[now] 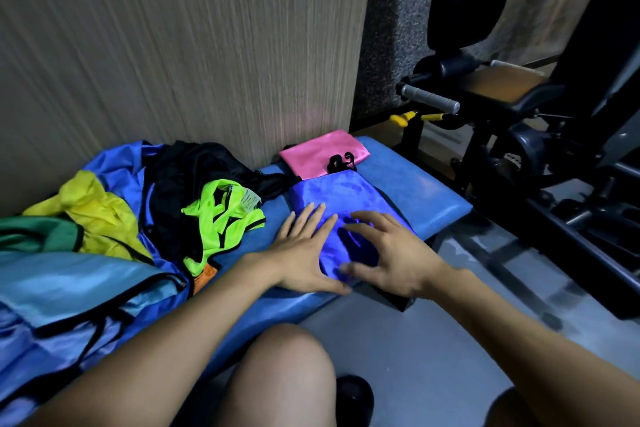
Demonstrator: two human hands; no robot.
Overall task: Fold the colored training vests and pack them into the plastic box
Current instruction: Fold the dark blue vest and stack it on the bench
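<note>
Purple vest (332, 198) lies folded on the bench (433, 191) by the pink vest (315, 152), my left hand (304, 246) flat on it, right hand (391, 253) open, fingertips pressing.

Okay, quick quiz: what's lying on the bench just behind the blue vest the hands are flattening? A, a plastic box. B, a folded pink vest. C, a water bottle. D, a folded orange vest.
B: the folded pink vest lies against the wall, just beyond the blue vest on the bench.

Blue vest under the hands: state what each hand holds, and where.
Nothing is held. The left hand lies flat on the blue vest's left side; the right hand hovers spread over its near end.
</note>
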